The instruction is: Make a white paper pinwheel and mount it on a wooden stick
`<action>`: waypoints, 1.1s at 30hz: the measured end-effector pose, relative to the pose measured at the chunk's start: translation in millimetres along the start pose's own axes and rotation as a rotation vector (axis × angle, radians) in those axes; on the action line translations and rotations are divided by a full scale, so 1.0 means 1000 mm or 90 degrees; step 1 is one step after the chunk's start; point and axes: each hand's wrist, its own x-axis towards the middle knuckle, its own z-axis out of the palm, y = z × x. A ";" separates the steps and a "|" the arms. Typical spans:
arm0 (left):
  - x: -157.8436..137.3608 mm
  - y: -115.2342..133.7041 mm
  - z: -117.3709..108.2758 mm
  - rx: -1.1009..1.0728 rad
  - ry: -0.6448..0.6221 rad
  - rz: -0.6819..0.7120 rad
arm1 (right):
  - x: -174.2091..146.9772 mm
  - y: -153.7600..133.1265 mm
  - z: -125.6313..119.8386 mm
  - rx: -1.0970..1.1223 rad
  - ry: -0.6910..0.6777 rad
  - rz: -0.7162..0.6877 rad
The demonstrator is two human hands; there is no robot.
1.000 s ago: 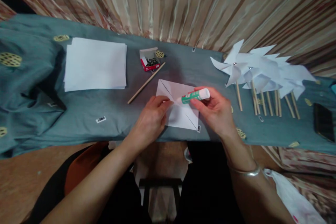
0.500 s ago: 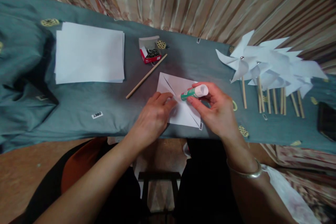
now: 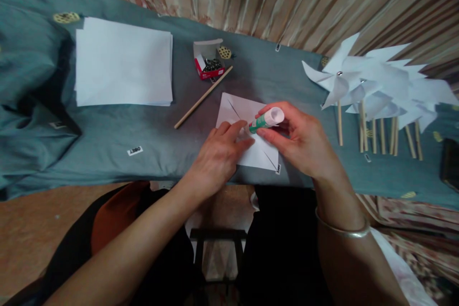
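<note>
A square sheet of white paper [image 3: 256, 157] with diagonal slits from its corners lies on the cloth before me. My right hand [image 3: 300, 141] grips a green and white glue stick [image 3: 264, 121], tilted with its lower end at the paper's middle. On the paper's left side rests my left hand [image 3: 219, 155], its thumb and forefinger apart on either side of the glue stick's tip. That tip is partly hidden by the fingers, so I cannot tell whether it touches the paper.
Past the paper lie a thin wooden stick [image 3: 203, 97] and an open red box [image 3: 208, 69] of small metal pins. A stack of white paper [image 3: 124, 62] is at the left. Several paper pinwheels [image 3: 339, 76] on sticks overlap at the right, near a dark object [image 3: 450, 162].
The whole view has shifted slightly. My left thumb and forefinger have come closer around the glue stick's tip. The right hand keeps its grip on the glue stick.
</note>
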 end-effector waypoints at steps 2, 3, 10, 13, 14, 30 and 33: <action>0.000 0.001 0.001 0.006 0.002 -0.007 | 0.000 0.002 0.002 0.012 0.009 0.002; 0.000 0.001 0.002 0.009 0.003 -0.005 | 0.000 0.002 0.004 0.018 0.011 0.006; 0.002 0.004 -0.001 0.030 -0.011 0.007 | -0.005 0.008 0.017 0.016 0.034 0.040; 0.004 0.007 -0.006 0.025 -0.046 -0.003 | -0.006 0.009 0.019 0.027 0.027 0.036; 0.004 0.008 -0.008 0.025 -0.057 -0.009 | -0.006 0.009 0.019 0.027 0.026 0.036; 0.008 0.010 -0.009 0.041 -0.057 -0.024 | -0.008 0.009 0.022 -0.042 0.053 0.014; 0.007 0.009 -0.007 0.046 -0.051 -0.020 | -0.009 0.009 0.025 -0.042 0.063 0.011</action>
